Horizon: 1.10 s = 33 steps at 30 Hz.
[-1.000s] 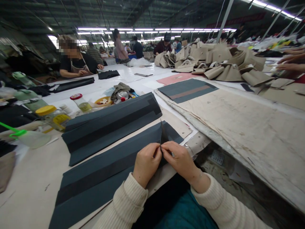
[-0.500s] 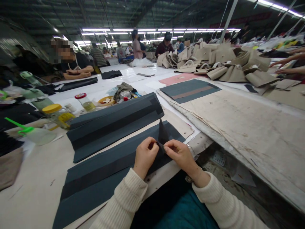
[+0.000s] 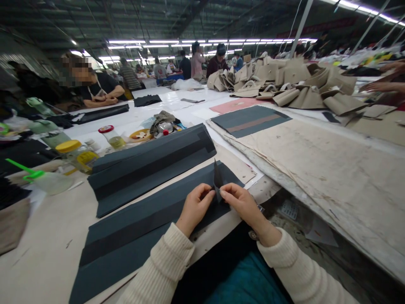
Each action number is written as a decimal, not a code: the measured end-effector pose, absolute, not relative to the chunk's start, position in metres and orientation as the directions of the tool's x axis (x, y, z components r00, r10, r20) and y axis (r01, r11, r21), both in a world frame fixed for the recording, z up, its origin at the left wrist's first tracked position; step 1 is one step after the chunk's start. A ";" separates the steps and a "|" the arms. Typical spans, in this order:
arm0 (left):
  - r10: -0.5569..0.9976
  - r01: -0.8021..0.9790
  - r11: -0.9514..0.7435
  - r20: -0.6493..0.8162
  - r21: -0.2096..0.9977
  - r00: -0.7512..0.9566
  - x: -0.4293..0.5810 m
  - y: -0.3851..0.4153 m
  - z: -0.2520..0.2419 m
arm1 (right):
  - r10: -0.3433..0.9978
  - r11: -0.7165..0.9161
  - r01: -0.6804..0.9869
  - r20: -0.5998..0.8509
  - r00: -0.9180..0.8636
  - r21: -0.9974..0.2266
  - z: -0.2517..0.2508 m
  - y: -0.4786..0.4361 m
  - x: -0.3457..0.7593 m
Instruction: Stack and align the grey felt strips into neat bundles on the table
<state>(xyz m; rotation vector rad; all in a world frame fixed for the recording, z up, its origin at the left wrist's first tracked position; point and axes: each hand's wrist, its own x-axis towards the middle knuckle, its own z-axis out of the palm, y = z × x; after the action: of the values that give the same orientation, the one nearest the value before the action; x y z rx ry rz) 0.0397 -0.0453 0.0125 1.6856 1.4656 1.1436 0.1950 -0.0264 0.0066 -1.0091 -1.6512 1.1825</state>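
Both my hands are over the right end of a dark blue-green fabric panel [image 3: 126,245] that lies on the table. A black strip [image 3: 136,230] runs lengthwise along this panel. Between my fingertips a small black piece [image 3: 217,175] stands up in a pointed fold; whether it is the strip's own end I cannot tell. My left hand [image 3: 196,207] pinches at its left side, thumb against forefinger. From the right, my right hand [image 3: 242,204] grips its lower edge between thumb and fingers. Just beyond lies a stack of similar panels [image 3: 152,164], with a dark strip on top.
Another panel with a brown strip [image 3: 253,120] lies on the right-hand board [image 3: 332,169]. At left stand a green-spouted bottle [image 3: 50,181], a yellow-lidded jar [image 3: 77,156] and a red-lidded jar [image 3: 112,137]. Beige pieces [image 3: 300,80] are heaped behind. A co-worker [image 3: 101,86] leans on the table.
My fingertips have drawn slightly apart, and the black piece between them has turned to look narrower and more upright. The panels have stayed in place.
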 end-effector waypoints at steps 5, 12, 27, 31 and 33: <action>0.967 0.452 -0.239 0.250 0.860 0.036 0.043 -0.047 0.012 | 0.871 0.474 0.313 0.387 -0.302 -0.823 0.009 -0.026 0.195; 0.982 0.408 -0.083 0.144 0.909 -0.122 0.041 -0.042 0.005 | 0.943 0.303 0.281 0.244 -0.226 -0.911 0.003 -0.009 0.215; 0.961 -0.003 0.095 -0.092 0.995 -0.262 0.037 -0.038 0.006 | 0.974 0.218 0.436 0.221 -0.045 -0.873 -0.013 0.008 0.237; 0.952 -0.094 0.106 -0.128 0.990 -0.277 0.036 -0.037 0.007 | 0.972 0.216 0.548 0.234 -0.039 -0.808 -0.011 0.008 0.243; 0.959 -0.059 0.103 -0.115 0.993 -0.257 0.037 -0.038 0.008 | 0.962 0.265 0.608 0.251 -0.109 -0.749 -0.003 0.005 0.244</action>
<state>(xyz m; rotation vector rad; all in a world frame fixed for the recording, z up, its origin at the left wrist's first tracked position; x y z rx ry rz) 0.0373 -0.0375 0.0079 0.9573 1.4147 1.3346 0.2445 0.0050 -0.0030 -1.4297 -1.8100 0.6170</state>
